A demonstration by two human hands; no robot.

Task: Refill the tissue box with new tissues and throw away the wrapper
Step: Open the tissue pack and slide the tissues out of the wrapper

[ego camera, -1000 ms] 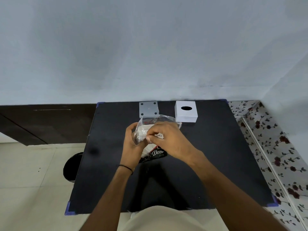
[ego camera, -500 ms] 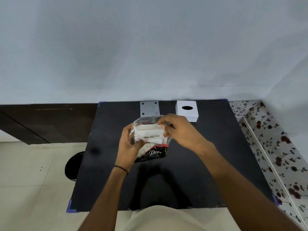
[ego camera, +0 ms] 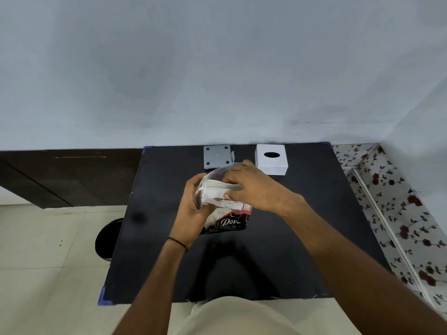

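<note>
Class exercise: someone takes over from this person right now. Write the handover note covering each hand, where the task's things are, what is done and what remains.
Left hand: holds the tissue pack by its wrapper, above the black table.
Right hand: fingers gripping the tissue stack at the pack's open top.
Tissue box: at the table's far edge, grey plate beside it.
Black bin: on the floor, left of the table.
Done: wrapper opened.
Left: pull tissues out, load box, bin wrapper.

- Tissue box (ego camera: 271, 159) on the table (ego camera: 314, 226), far edge, right of the plate (ego camera: 217, 156).
- Bin (ego camera: 106, 239) on the floor, left of the table.
- Tissue pack (ego camera: 225, 206) between both hands, nearer than the plate.
</note>
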